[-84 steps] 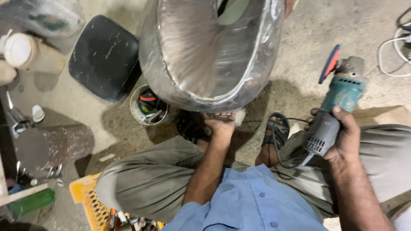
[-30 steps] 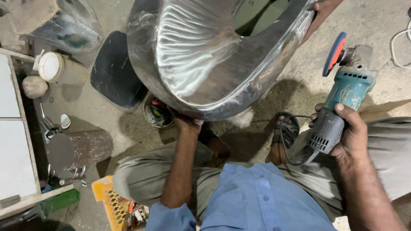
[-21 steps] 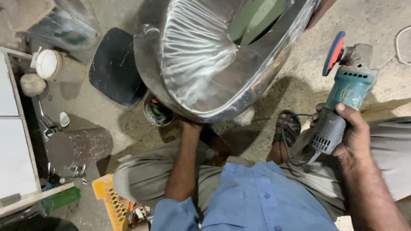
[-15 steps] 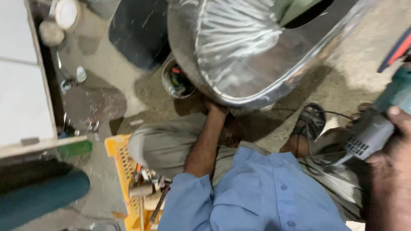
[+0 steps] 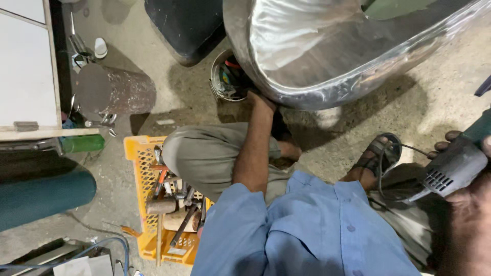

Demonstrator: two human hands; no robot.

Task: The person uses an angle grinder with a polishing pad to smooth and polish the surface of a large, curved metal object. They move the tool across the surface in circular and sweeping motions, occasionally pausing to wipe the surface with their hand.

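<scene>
The big shiny metal tub (image 5: 327, 51) fills the top of the view and sits on the gritty concrete floor (image 5: 169, 110). Its bent silver wall leans over the person's knees. The left hand (image 5: 261, 99) reaches up under the low rim of the tub and touches it there. You cannot tell if its fingers are curled or flat, because the rim hides them. The right hand (image 5: 468, 168) is at the far right edge, well apart from the tub. Its fingers are wrapped tight around the grey body of a grinder (image 5: 458, 161), and a thin cord (image 5: 396, 174) hangs from the grinder past a sandalled foot (image 5: 378, 156). Just beside the left hand stands a small round tin (image 5: 222, 82) with bits of stuff inside. Near the left knee lies a yellow crate (image 5: 140, 168) holding hammers and other tools. A dark rusty drum (image 5: 110, 92) stands farther left, and a black pad (image 5: 181, 23) lies near the top
</scene>
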